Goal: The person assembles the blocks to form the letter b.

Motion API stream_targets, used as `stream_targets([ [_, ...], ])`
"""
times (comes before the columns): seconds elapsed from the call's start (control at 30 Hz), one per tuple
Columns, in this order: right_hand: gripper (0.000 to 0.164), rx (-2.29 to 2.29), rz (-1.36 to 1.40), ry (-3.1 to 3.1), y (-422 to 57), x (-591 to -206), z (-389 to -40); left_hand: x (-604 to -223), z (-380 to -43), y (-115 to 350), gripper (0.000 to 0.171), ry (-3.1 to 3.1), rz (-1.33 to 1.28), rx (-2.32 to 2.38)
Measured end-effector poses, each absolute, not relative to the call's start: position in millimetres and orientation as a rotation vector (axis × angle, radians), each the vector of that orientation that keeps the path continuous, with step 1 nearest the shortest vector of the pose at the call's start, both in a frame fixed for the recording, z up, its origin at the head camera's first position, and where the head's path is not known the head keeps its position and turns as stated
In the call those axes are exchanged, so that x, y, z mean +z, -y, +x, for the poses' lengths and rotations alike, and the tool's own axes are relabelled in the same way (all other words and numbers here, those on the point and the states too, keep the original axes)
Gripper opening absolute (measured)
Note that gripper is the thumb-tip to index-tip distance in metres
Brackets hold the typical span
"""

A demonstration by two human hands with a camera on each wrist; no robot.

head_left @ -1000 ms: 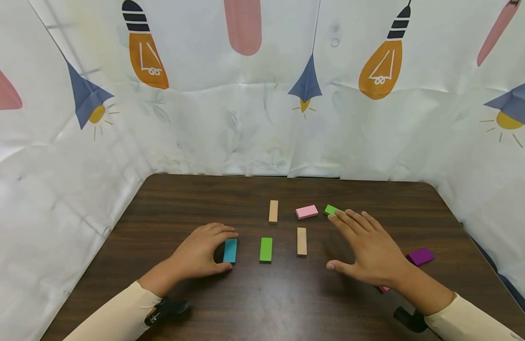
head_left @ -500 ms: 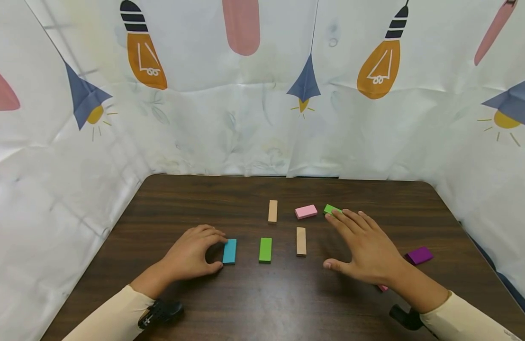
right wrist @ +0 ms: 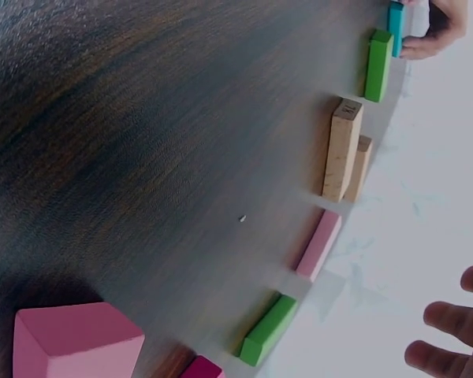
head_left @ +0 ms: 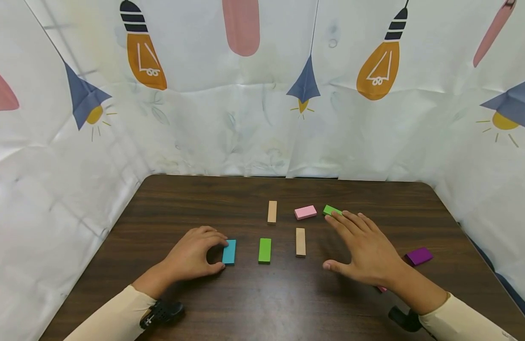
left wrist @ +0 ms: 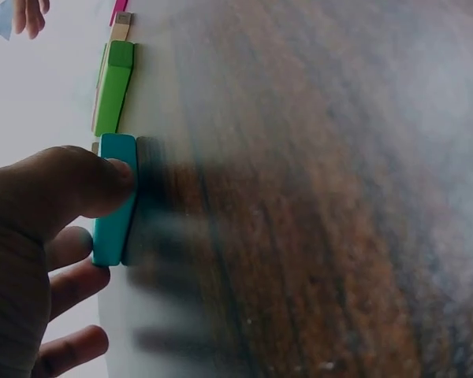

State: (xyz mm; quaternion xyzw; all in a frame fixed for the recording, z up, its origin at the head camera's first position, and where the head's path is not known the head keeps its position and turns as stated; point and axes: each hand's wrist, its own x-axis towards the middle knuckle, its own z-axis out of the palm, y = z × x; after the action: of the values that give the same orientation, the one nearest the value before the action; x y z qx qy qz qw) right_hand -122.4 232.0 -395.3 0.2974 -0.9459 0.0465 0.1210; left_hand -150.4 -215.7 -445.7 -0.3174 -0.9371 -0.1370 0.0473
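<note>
My left hand [head_left: 187, 253] holds the left part of a flat blue block [head_left: 230, 253], the thumb at its near end and a fingertip over its far left corner. In the left wrist view the thumb overlaps the blue block [left wrist: 114, 232], with other fingers behind it. My right hand [head_left: 366, 248] is spread, palm down, its fingertips overlapping a green block [head_left: 330, 209] in the head view. The right wrist view shows its fingers [right wrist: 457, 321] apart from the green block [right wrist: 266, 331]. No object shows in that hand.
Another green block [head_left: 264, 251], two plain wooden blocks [head_left: 300, 242] and a pink block [head_left: 305, 212] lie mid-table. A purple block [head_left: 419, 256] sits right of my right wrist; a pink piece [head_left: 381, 288] is mostly hidden beneath it. Printed cloth [head_left: 245, 128] borders the dark wooden table [head_left: 262, 312].
My left hand shifted left along the blue block, then slightly back right, its thumb and finger drawing closer together. The right hand and the blocks have stayed nearly still.
</note>
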Motion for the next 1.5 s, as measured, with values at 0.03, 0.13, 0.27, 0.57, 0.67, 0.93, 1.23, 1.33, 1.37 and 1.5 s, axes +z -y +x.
stream_targets([
  [0.03,0.103,0.137,0.869,2.761,-231.8,-395.6,-122.4,-446.2,-150.6,215.7,0.043,2.854,-0.967,-0.424],
  [0.13,0.103,0.134,0.874,2.761,-230.9,-396.2,-122.7,-447.5,-151.3,216.1,0.044,2.835,-0.96,-0.445],
  [0.27,0.103,0.137,0.882,2.757,-228.9,-397.2,-123.2,-448.7,-151.1,216.5,0.045,2.795,-0.959,-0.462],
  [0.57,0.102,0.157,0.9,2.753,-222.6,-397.4,-125.5,-438.5,-140.4,204.0,0.044,2.723,-1.039,-0.532],
  [0.67,0.102,0.171,0.902,2.756,-220.6,-397.8,-126.6,-434.7,-135.0,197.2,0.043,2.714,-1.069,-0.547],
  [0.93,0.098,0.184,0.928,2.752,-213.2,-398.7,-128.9,-435.4,-118.8,177.8,0.044,2.634,-1.16,-0.548],
  [1.23,0.096,0.186,0.946,2.739,-205.4,-404.3,-133.2,-441.1,-99.0,161.7,0.042,2.58,-1.226,-0.57],
  [1.33,0.096,0.194,0.947,2.743,-201.4,-404.7,-134.5,-442.5,-94.3,158.5,0.042,2.577,-1.23,-0.577],
  [1.37,0.096,0.198,0.948,2.746,-199.9,-404.6,-134.9,-443.3,-93.1,157.7,0.042,2.577,-1.229,-0.578],
  [1.5,0.096,0.214,0.956,2.752,-193.1,-404.6,-137.0,-446.8,-89.4,154.7,0.043,2.571,-1.233,-0.579],
])
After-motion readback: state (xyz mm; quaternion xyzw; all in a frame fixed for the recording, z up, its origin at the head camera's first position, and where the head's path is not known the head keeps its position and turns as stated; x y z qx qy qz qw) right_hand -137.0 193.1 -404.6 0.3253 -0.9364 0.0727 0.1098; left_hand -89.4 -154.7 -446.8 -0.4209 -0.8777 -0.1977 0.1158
